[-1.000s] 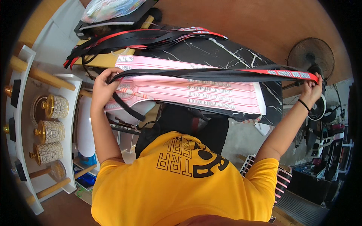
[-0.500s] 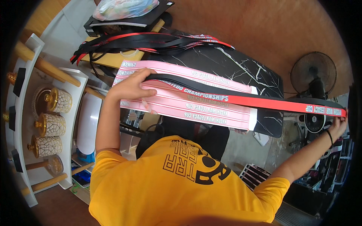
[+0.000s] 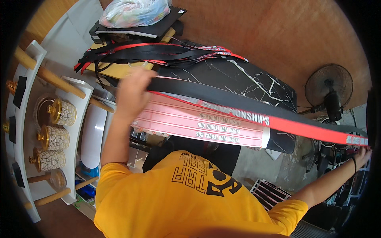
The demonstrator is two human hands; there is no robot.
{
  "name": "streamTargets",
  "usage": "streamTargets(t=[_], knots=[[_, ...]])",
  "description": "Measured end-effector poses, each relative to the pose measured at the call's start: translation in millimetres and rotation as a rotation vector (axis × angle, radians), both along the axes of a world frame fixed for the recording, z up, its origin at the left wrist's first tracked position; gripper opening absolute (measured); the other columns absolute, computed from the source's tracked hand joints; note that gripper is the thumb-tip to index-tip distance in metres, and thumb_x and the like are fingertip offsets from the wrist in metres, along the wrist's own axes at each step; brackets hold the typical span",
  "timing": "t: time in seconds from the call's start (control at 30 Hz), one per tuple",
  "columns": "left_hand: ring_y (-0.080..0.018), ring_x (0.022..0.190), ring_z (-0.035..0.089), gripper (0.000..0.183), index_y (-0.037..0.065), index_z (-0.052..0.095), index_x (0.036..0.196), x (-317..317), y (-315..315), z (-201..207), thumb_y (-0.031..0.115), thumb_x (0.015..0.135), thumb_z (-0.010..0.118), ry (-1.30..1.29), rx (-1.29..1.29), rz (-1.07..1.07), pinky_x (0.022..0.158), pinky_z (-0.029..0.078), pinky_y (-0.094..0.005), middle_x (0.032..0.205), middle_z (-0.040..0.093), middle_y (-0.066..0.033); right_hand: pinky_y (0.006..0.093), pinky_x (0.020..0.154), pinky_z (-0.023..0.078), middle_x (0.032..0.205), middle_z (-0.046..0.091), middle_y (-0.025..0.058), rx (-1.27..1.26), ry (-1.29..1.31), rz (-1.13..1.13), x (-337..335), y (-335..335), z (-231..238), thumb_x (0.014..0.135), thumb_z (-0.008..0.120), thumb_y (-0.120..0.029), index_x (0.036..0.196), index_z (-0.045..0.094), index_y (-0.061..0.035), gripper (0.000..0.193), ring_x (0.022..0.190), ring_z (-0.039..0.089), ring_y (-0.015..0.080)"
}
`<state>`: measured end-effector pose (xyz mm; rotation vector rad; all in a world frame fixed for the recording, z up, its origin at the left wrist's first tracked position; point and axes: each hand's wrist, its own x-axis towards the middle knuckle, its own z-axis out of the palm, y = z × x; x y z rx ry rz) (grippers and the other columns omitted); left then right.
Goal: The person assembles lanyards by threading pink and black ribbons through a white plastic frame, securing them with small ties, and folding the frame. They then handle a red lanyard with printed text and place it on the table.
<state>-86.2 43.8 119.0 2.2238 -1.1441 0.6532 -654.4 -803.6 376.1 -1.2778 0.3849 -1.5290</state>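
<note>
A long red-and-black printed strap (image 3: 303, 129) stretches across in front of me, its black side turned up over much of its length. My left hand (image 3: 135, 90), blurred by motion, is closed at the strap's left end. At the far right my right hand (image 3: 362, 155) pinches the other end, its fingers partly lost at the dark rim of the picture. Beneath the strap lies a pink printed sheet (image 3: 202, 129) with rows of lettering and a white right edge. The strap hides the sheet's far part.
The sheet rests on a black marble-patterned table (image 3: 254, 89). Behind it, more red-and-black straps (image 3: 158, 51) lie heaped across a yellow surface (image 3: 119, 71). A filled plastic bag (image 3: 135, 12) sits farther back. White shelves (image 3: 71, 139) with gold-lidded jars stand left; a fan (image 3: 329, 89) stands right.
My left hand has moved away from me and closed, drawing the strap's left end toward the far side. The strap shows more black now. My right hand sits slightly lower and farther right.
</note>
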Motion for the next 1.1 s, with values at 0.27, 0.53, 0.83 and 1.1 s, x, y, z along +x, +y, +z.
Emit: streamTargets(t=[0.27,0.53,0.83,1.1], knots=[[-0.0375,0.104,0.056,0.037,0.002,0.058,0.108,67.3,118.0,34.0,-0.005,0.073,0.051,-0.348,0.063,0.470,0.089,0.043,-0.0441,0.102,0.059,-0.0178,0.0166,0.042,0.035,0.103,0.068,0.0059,0.306,0.109,0.531,292.4,131.4,-157.9,0.100,0.058,-0.020,0.114,0.061,-0.0065,0.020,0.051,0.043,0.0042],[-0.0396,0.105,0.054,0.032,0.002,0.054,0.107,174.8,173.0,-41.8,-0.004,0.076,0.055,-0.207,0.223,0.458,0.089,0.042,-0.0484,0.105,0.056,-0.0180,0.0150,0.039,0.027,0.102,0.066,0.0091,0.573,0.455,0.753,486.3,256.3,-296.6,0.102,0.053,-0.039,0.110,0.056,-0.0132,0.027,0.047,0.032,0.0019],[-0.0386,0.114,0.050,0.043,0.006,0.052,0.116,273.9,175.4,-88.3,-0.005,0.074,0.053,-0.158,0.242,0.613,0.099,0.040,-0.0484,0.114,0.054,-0.0164,0.0336,0.067,0.060,0.102,0.061,0.0136,0.797,0.269,0.686,619.4,248.6,-386.7,0.101,0.055,-0.033,0.118,0.053,-0.0068,0.031,0.074,0.062,0.0202],[-0.0326,0.120,0.055,0.064,0.005,0.060,0.120,316.8,191.1,-143.1,-0.015,0.063,0.041,0.336,-0.323,0.473,0.107,0.038,-0.0381,0.123,0.059,-0.0163,0.0382,0.066,0.059,0.112,0.057,0.0133,0.477,0.681,0.457,611.9,313.2,-418.3,0.096,0.059,-0.012,0.133,0.043,-0.0031,0.042,0.078,0.064,0.0246]])
